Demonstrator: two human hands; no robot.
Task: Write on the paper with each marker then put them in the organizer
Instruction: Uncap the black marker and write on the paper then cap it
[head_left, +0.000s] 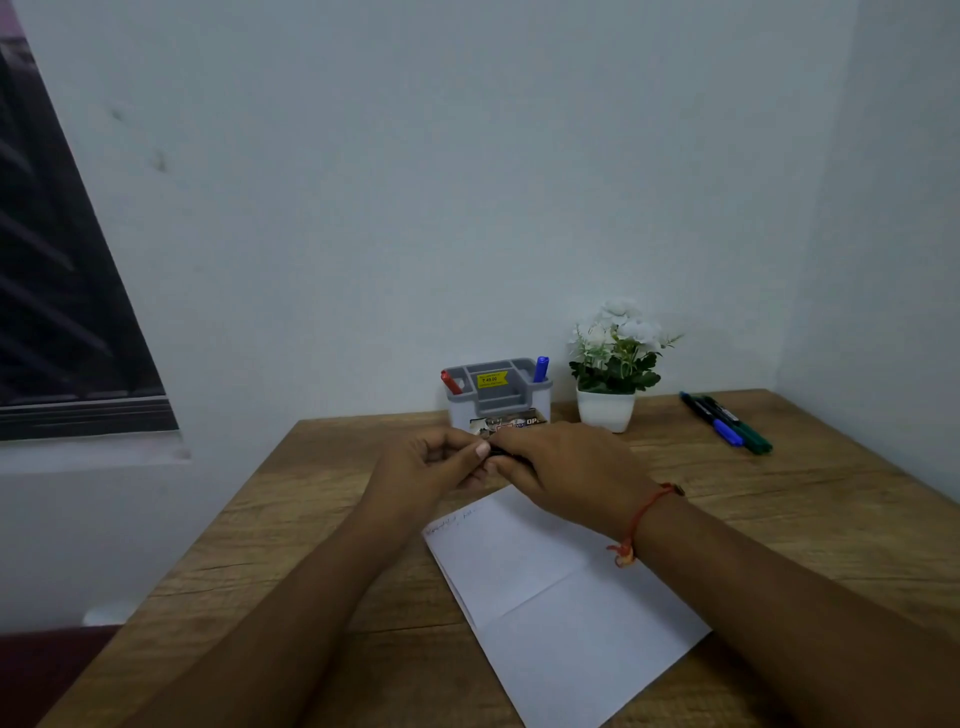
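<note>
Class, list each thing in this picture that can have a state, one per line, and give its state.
Red marker: capped, leaning in organizer.
Blue marker: capped, upright in organizer.
Markers on table: lying flat, capped.
Black marker: held between both hands, mostly hidden.
Paper: flat, creased, faint writing at top.
Left hand: closed on black marker.
Right hand: closed on black marker.

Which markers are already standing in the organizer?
The red marker at the grey organizer's left end and blue marker at its right; others lie on the table.

Matt grained wood table (779, 499), smooth white paper (561, 613), grey plastic organizer (493, 397), glossy white pot (605, 410), red thread wristband (641, 512).
</note>
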